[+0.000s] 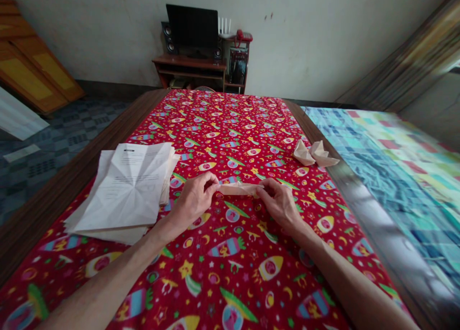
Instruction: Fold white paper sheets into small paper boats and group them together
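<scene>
A folded strip of pale paper [237,190] spans the gap between my two hands, just above the red patterned cloth [230,229]. My left hand [197,193] pinches its left end between thumb and fingers. The right end is gripped the same way by my right hand [278,200]. A small peak of paper rises from the strip's upper edge near the middle. To the right of my right hand, two folded paper boats [304,153] sit side by side near the cloth's edge.
Left of my left hand lies a stack of printed, creased paper sheets [125,186]. Wooden table edging [82,162] borders the cloth. Beyond stands a desk [190,64] with a monitor [192,30]. A bed with a checked blue cover [381,176] is at the right.
</scene>
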A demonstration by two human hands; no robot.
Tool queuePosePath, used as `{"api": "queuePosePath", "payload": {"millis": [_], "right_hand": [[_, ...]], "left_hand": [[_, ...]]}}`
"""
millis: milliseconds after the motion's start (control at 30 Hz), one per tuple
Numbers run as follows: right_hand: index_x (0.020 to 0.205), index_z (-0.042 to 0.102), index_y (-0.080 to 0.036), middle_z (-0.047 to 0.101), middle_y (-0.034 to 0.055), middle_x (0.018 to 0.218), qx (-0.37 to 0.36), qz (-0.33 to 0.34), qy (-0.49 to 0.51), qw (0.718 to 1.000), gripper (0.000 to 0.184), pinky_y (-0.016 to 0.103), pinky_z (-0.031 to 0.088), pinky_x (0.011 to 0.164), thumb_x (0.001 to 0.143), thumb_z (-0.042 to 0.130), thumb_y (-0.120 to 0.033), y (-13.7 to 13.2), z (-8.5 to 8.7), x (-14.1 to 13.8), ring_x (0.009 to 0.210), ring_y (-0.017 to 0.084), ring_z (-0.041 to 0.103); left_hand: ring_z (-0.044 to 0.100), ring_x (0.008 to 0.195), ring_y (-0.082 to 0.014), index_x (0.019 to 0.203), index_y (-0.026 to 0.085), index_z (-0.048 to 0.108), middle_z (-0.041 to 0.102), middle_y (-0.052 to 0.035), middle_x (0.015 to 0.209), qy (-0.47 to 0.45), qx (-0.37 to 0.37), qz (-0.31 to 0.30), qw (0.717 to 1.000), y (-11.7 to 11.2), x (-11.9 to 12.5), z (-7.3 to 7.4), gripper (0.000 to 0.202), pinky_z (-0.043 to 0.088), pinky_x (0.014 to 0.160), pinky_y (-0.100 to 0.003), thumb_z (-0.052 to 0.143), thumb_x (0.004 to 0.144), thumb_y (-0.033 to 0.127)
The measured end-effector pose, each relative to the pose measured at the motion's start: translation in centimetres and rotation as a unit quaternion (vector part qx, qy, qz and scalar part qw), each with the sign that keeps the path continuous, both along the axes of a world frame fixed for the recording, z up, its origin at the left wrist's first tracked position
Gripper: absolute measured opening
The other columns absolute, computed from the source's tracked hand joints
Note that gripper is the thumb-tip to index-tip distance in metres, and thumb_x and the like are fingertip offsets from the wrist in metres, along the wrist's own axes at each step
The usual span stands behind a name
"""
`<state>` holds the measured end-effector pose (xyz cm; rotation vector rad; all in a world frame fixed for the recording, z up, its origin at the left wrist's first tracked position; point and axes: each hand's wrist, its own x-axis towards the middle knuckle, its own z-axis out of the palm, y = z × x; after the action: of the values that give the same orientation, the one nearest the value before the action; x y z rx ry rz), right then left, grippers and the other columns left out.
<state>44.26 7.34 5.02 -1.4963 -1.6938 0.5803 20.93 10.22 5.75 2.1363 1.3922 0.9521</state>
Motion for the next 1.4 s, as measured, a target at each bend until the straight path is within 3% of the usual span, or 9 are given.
{"api": "queuePosePath", "payload": {"millis": [333,433,533,667,900,1067,1167,1267,1400], "right_hand": [[0.070,0.060,-0.019,0.060,-0.0007,0.056,-0.043,-0.010,-0.126,0.991,0.016,0.023,0.035,0.051,0.079,0.049,-0.026,0.2,0.2,-0.5,0.051,0.013,0.054],[0.072,0.060,-0.019,0.061,-0.0003,0.058,-0.035,-0.016,-0.162,0.986,0.015,0.023,0.035,0.053,0.080,0.049,-0.026,0.2,0.2,-0.7,0.052,0.013,0.055],[0.071,0.059,-0.019,0.061,-0.0003,0.058,-0.036,-0.014,-0.178,0.983,0.016,0.023,0.034,0.052,0.081,0.049,-0.026,0.1,0.2,-0.8,0.052,0.013,0.055],[0.070,0.058,-0.019,0.061,-0.0005,0.057,-0.034,-0.019,-0.194,0.980,0.016,0.023,0.032,0.051,0.081,0.049,-0.026,0.0,0.1,-0.8,0.050,0.013,0.054],[0.072,0.059,-0.020,0.060,-0.0008,0.058,-0.033,-0.022,-0.219,0.975,0.015,0.024,0.034,0.052,0.082,0.050,-0.026,0.1,-0.4,-0.7,0.051,0.014,0.054],[0.099,0.064,-0.019,0.067,0.0100,0.094,0.098,-0.027,-0.294,0.950,0.021,0.033,0.046,0.071,0.088,0.048,-0.025,-1.0,-0.3,-0.4,0.084,0.022,0.061],[0.121,0.057,-0.016,0.054,0.0163,0.130,0.175,0.052,-0.347,0.920,0.036,0.046,0.043,0.092,0.090,0.040,-0.015,-2.2,-0.3,-0.7,0.116,0.029,0.051],[0.132,0.048,-0.009,0.046,0.0154,0.140,0.177,0.168,-0.354,0.903,0.043,0.047,0.036,0.106,0.091,0.035,-0.011,-3.2,-0.6,-1.5,0.130,0.026,0.041],[0.141,0.038,-0.008,0.035,0.0151,0.147,0.125,0.192,-0.363,0.903,0.049,0.047,0.030,0.111,0.095,0.039,-0.027,-3.8,-0.9,-1.8,0.136,0.025,0.033]], "left_hand": [[0.056,0.075,-0.0182,0.069,0.018,0.053,0.055,-0.0035,0.077,0.145,0.061,-0.004,0.988,0.1,0.4,-1.7,0.010,0.047,0.068,-0.030,0.054,0.080,0.017],[0.056,0.097,-0.0240,0.091,0.018,0.061,0.060,-0.0082,0.098,0.170,0.097,0.011,0.981,-0.1,0.7,-1.5,0.011,0.047,0.085,-0.038,0.055,0.081,0.017],[0.042,0.126,-0.0248,0.124,0.020,0.053,0.051,-0.0083,0.132,0.197,0.153,-0.063,0.966,-0.9,1.0,-1.0,0.042,0.037,0.104,-0.043,0.044,0.084,0.006],[0.027,0.139,-0.0214,0.134,0.014,0.045,0.043,-0.0065,0.144,0.265,0.167,-0.195,0.929,-2.2,1.7,-0.9,0.051,0.023,0.114,-0.043,0.034,0.086,0.000],[0.029,0.139,-0.0221,0.139,0.013,0.038,0.040,-0.0093,0.146,0.258,0.122,-0.179,0.941,-3.5,2.6,-1.6,0.046,0.023,0.115,-0.043,0.041,0.095,0.028],[0.029,0.139,-0.0218,0.138,0.014,0.040,0.037,-0.0093,0.147,0.266,0.101,-0.179,0.942,-3.6,2.6,-1.6,0.044,0.022,0.114,-0.045,0.039,0.096,0.030],[0.028,0.139,-0.0217,0.138,0.016,0.039,0.034,-0.0086,0.149,0.268,0.092,-0.181,0.942,-3.6,2.5,-1.6,0.044,0.021,0.115,-0.045,0.038,0.097,0.030],[0.026,0.140,-0.0212,0.139,0.015,0.038,0.032,-0.0091,0.150,0.269,0.089,-0.185,0.941,-3.7,2.6,-1.6,0.045,0.020,0.116,-0.045,0.038,0.097,0.030],[0.026,0.140,-0.0214,0.137,0.011,0.041,0.034,-0.0105,0.149,0.275,0.093,-0.183,0.939,-3.7,2.6,-1.5,0.044,0.021,0.116,-0.043,0.039,0.096,0.026]]}}
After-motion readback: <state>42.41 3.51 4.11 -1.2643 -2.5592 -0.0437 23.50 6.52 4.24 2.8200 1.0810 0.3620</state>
